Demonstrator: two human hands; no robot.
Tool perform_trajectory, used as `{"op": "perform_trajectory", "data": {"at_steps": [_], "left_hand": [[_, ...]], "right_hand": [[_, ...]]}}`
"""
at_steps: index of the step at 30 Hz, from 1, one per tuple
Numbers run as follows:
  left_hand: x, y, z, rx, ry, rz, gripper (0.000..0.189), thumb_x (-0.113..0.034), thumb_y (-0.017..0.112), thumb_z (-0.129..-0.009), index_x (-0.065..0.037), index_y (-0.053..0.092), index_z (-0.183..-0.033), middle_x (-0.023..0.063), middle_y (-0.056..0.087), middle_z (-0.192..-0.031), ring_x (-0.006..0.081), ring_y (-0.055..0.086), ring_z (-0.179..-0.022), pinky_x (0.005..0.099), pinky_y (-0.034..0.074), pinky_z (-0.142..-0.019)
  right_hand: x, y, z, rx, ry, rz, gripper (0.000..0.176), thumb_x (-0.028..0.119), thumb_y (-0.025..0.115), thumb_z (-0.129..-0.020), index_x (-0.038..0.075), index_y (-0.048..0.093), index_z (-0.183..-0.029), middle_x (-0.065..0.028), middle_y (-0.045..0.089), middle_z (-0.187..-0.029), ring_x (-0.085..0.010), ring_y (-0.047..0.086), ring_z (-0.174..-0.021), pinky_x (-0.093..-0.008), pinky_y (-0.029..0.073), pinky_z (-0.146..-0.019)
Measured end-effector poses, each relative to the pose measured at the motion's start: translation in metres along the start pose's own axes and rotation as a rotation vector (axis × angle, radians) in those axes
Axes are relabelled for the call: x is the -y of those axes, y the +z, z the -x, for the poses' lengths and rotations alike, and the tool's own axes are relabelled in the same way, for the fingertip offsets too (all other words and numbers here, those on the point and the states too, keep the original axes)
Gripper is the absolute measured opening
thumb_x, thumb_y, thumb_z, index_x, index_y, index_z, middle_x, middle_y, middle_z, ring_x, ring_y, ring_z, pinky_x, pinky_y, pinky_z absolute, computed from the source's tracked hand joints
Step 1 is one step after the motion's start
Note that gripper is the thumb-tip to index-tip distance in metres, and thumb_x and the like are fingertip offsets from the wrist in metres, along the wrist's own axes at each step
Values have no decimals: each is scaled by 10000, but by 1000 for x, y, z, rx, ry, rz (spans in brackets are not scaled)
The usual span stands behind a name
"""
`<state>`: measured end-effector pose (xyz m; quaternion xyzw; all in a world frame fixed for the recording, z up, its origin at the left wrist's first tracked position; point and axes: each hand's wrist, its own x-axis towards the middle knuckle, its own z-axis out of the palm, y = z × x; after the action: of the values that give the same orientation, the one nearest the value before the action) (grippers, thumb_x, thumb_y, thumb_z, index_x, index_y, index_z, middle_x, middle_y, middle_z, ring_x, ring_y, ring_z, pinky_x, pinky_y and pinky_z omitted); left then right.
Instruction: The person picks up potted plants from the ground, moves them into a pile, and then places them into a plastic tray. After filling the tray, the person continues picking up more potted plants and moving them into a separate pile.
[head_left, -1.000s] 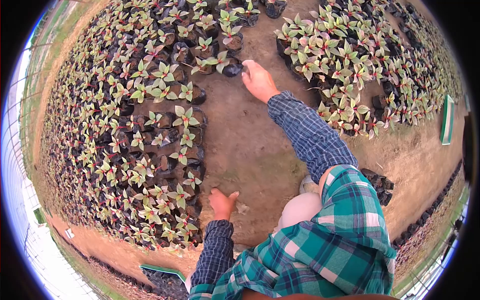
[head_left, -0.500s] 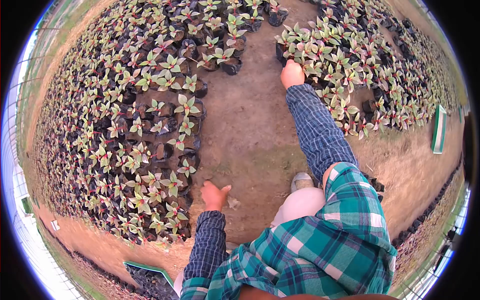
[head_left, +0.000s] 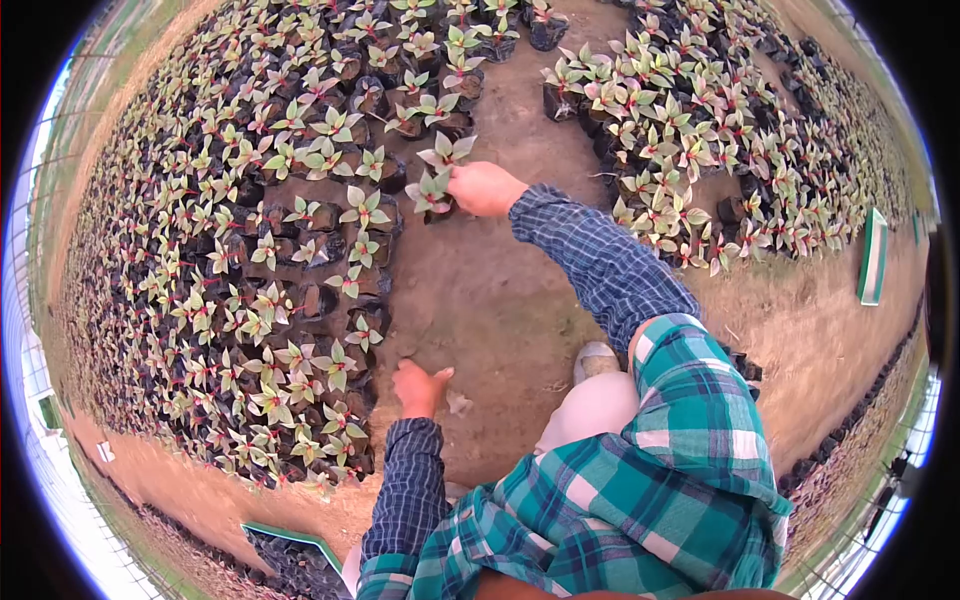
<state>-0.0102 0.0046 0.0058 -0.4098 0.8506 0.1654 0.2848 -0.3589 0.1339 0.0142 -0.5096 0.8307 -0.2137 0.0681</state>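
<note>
My right hand (head_left: 487, 190) is closed at the edge of the left bed, over the bare soil strip. At its fingertips are two leafy seedlings, a lower seedling (head_left: 430, 193) and an upper seedling (head_left: 447, 150), with dark bag bases partly hidden. The fingers grip at least one of them; the exact hold is hidden. Beside the left bed, lower down, my left hand (head_left: 418, 390) is empty, its thumb spread away from the fingers. Near it stand black bags with green-and-red seedlings (head_left: 337, 363).
Dense bagged seedlings (head_left: 690, 150) fill the right bed. A soil path (head_left: 500, 290) runs between the beds, with my shoe (head_left: 597, 362) on it. A green-rimmed tray (head_left: 295, 560) lies at bottom left, and a green-and-white object (head_left: 873, 258) at far right.
My right hand has moved left from the right bed's edge to the left bed's edge, with two seedlings now at its fingers. My left hand has barely moved.
</note>
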Motion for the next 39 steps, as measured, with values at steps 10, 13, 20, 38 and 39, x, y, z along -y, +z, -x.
{"op": "perform_trajectory", "data": {"at_steps": [10, 13, 20, 38, 39], "left_hand": [[9, 9, -5, -42, 39, -56, 948, -529, 855, -556, 92, 437, -1137, 303, 573, -1066, 409, 594, -975, 439, 502, -832], [3, 5, -3, -2, 10, -45, 925, -494, 862, -568, 79, 419, -1143, 309, 543, -1100, 423, 571, -1007, 451, 491, -855], [8, 8, -1, -1, 27, 18, 880, -447, 867, -588, 62, 415, -1146, 306, 525, -1122, 426, 548, -1042, 461, 477, -884], [-2, -4, 5, -2, -21, 16, 864, -445, 869, -582, 51, 430, -1136, 290, 539, -1118, 394, 575, -1028, 436, 490, -872], [-2, -4, 3, -10, 15, 15, 864, -445, 869, -582, 51, 430, -1136, 290, 539, -1118, 394, 575, -1028, 436, 490, -872]], "right_hand": [[-98, -49, 49, -578, 977, 206, 387, 27, 540, -797, 57, 488, -1179, -359, 425, -1190, -465, 605, -894, -471, 525, -781], [-120, -41, 52, -538, 980, 447, 363, 63, 542, -814, 41, 505, -1174, -365, 456, -1198, -432, 633, -898, -462, 545, -763], [-136, -43, 57, -336, 944, 427, 199, 63, 514, -846, 30, 566, -1035, -245, 631, -937, -375, 670, -830, -467, 560, -683], [98, -7, 49, 71, -313, -186, 150, 126, 583, -741, 54, 544, -867, -133, 581, -839, -353, 623, -720, -457, 512, -643], [104, 4, 44, 78, -392, -199, 135, 117, 579, -747, 49, 545, -859, -132, 584, -846, -355, 626, -706, -457, 510, -626]]}}
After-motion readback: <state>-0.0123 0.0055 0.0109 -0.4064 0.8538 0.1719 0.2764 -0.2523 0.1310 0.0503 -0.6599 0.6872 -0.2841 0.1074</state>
